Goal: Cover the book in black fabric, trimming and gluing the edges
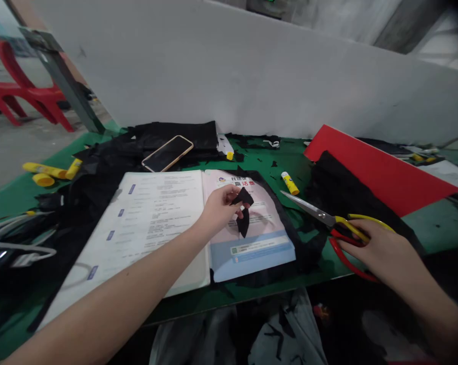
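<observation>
Above the right-hand page of an open book [164, 223], my left hand [225, 205] pinches a small cut piece of black paper [244, 224]. One tip of that piece hangs down over the pink and blue cover page [263, 243]. My right hand [377, 243] grips a pair of scissors [316, 213] by the red and yellow handles. The steel blades look closed and point left, towards the book. A yellow glue stick [290, 183] lies just beyond the blade tips. Black sheets [335, 187] lie beneath and beside the scissors.
A phone [168, 153] lies on black sheets behind the book. More yellow glue sticks [46, 171] and white cables [24, 243] are at the left. A red board [377, 170] leans at the right. The green table [210, 165] backs onto a white panel [252, 81]. Red chairs [27, 86] stand beyond.
</observation>
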`<state>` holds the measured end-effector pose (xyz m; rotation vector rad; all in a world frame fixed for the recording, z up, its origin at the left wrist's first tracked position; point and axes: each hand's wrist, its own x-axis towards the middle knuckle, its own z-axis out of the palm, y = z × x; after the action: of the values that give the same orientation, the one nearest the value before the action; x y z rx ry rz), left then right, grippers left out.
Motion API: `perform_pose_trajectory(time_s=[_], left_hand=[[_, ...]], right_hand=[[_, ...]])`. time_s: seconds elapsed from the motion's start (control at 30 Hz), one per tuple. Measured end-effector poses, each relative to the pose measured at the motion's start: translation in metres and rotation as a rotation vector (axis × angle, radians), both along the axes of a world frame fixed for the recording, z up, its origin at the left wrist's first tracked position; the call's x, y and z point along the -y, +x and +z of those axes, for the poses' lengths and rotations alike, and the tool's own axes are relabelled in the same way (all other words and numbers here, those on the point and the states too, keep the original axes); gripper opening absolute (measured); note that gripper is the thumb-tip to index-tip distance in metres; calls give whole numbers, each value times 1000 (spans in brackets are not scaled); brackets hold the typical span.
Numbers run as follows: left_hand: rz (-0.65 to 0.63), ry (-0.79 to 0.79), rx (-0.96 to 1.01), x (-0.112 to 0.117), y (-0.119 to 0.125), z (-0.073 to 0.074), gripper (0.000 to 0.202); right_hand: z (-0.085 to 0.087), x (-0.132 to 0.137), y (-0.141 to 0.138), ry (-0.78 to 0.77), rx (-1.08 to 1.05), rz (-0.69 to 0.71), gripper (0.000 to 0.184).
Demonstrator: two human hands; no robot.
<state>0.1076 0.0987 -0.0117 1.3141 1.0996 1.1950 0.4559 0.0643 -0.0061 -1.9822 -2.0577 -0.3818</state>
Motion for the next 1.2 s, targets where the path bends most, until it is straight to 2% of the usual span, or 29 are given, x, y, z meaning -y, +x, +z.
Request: perform_pose_trajectory(time_s=[0.1,0.2,0.33,0.43,0.53,0.6,0.67,0.77,0.87,1.0,1.07,1.2], left_hand=[[-16,64,-51,3,1,0,15],[-3,125,-124,4,1,-2,11],[26,216,-211,1,2,-6,13],[30,260,-260,0,1,-5,13],[9,289,-325,2,3,1,11],[-14,327,-402,7,7,8,15],[-75,363,-472,15,14,19,17],[-221,374,-536,36,30,34,20],[-278,369,-583,60,43,41,21],[-239,285,-604,85,48,36,13],[-209,252,-648,94,44,30,22],[-178,434,-780,111,34,21,43]], right_hand=[[-10,2,3,-14,-39,-13,40],[-20,-1,3,34,-122,-21,40],[-30,-9,1,68,-173,23,39],[-30,-10,-8,116,-211,53,44],[-19,-2,-31,202,-277,78,44],[-10,7,-52,204,-356,181,41],[0,16,-74,128,-580,465,48],[9,25,-97,32,-577,757,47],[9,27,-105,40,-506,878,26],[6,19,-97,72,-349,770,19],[9,8,-85,73,-291,676,21],[29,-30,-50,79,-197,383,29]])
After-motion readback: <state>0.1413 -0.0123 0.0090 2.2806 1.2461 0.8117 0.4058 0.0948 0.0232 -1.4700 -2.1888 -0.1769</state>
